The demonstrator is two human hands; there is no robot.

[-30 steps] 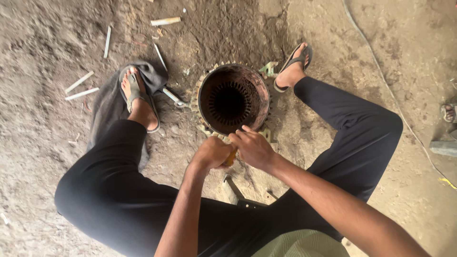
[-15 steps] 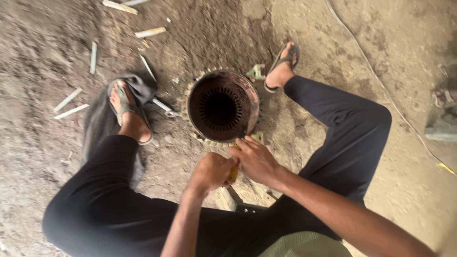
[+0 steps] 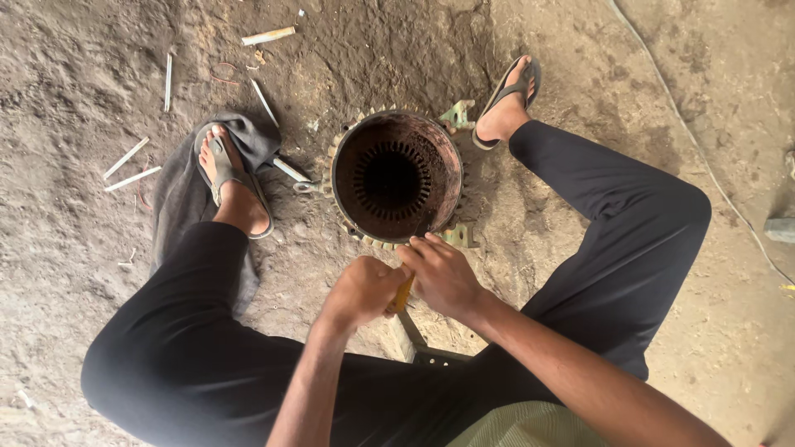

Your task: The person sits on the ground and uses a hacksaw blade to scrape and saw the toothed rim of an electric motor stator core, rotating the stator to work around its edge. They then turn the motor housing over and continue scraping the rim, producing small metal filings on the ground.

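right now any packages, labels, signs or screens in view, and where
None in view: only bare things on the dirt floor.
Motor stator: round rusty brown shell with a slotted core, between the feet.
Cloth: dark grey, under one foot.
Left hand and right hand: closed around a yellow handle by the stator's rim.

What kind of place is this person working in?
Probably an informal repair workshop with a bare earth floor. The person squats over a rusty electric motor stator, both hands gripping a yellow-handled tool. Pale strips and a grey cloth lie about.
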